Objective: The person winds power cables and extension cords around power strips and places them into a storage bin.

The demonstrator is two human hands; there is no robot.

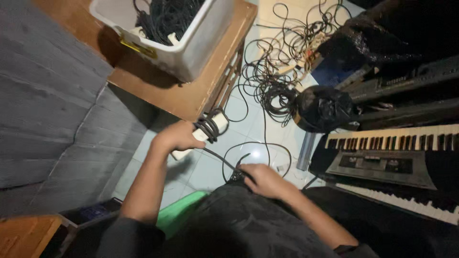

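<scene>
My left hand grips a white power strip with its black cable wound around it, held out over the tiled floor beside the wooden table. From the strip a black cable runs down to my right hand, which is closed on it near my lap. A loop of the same cable lies on the floor between my hands.
A white bin full of black cables stands on a wooden table. Tangled cables cover the floor beyond. Electronic keyboards stack up at the right, with black bags. A green stool is under me.
</scene>
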